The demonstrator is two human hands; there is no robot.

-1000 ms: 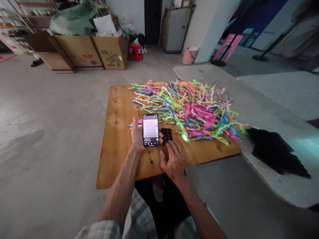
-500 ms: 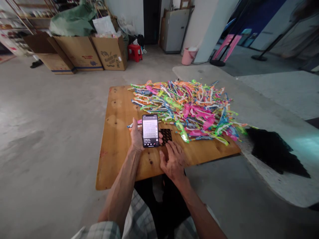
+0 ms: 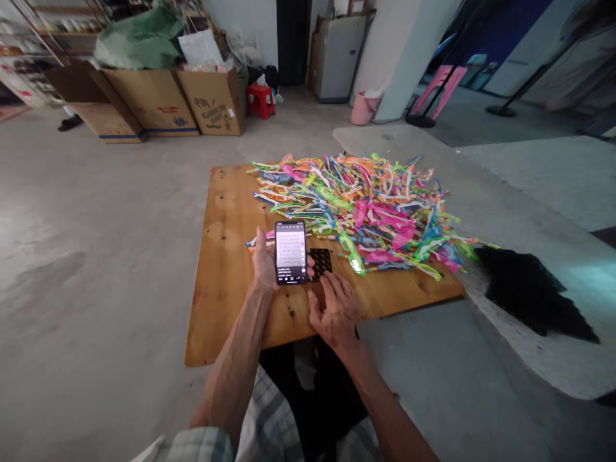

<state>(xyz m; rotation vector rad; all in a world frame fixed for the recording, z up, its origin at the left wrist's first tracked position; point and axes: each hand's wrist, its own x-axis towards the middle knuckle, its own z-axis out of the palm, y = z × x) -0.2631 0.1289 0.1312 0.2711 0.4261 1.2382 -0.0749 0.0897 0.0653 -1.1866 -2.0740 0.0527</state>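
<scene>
In the head view, my left hand (image 3: 264, 264) is closed round a smartphone (image 3: 290, 252), held upright with its lit screen facing me. The thumb lies along the phone's left edge and fingertips show at its right edge. Beside the phone is a flat black piece with a brownish pattern (image 3: 321, 263); I cannot tell whether it is joined to the phone. My right hand (image 3: 335, 309) is just below that piece, over the table's near edge. Its fingers are loosely bent, the thumb stands apart, and nothing shows in it.
A heap of bright plastic glasses-like pieces (image 3: 380, 221) covers much of the wooden table (image 3: 226, 256). Black sheet-like material (image 3: 534, 292) lies on a pale surface at the right. Cardboard boxes (image 3: 158, 106), a red stool (image 3: 260, 101) and a pink bucket (image 3: 364, 109) stand beyond.
</scene>
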